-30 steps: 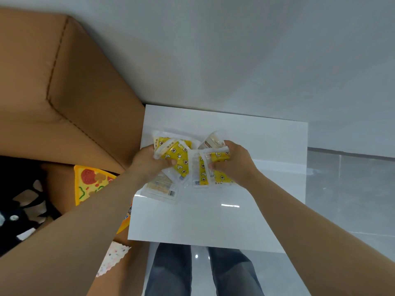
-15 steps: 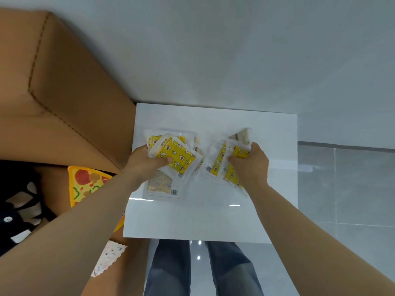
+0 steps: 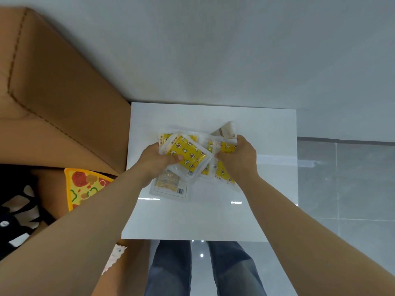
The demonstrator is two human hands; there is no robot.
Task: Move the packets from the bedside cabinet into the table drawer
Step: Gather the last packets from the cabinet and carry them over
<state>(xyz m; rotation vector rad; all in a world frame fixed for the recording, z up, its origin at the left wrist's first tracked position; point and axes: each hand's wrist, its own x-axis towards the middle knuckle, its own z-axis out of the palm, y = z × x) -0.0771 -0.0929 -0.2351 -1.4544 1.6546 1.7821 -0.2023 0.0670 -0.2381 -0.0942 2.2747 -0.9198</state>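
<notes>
Left hand gripped a fanned bunch of yellow packets, thumb pressed on top, while the right hand clutched a second bunch just beside it — the two bunches touched over the white bedside cabinet. The packets were clear-edged sachets printed yellow with small white stars and moons. A pale packet with a barcode lay beneath the left bunch — held or resting on the cabinet top, I could not tell.

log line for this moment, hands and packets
step: pickup | left hand: grips star-print packet | right hand: grips packet bunch | place: cabinet top
</notes>
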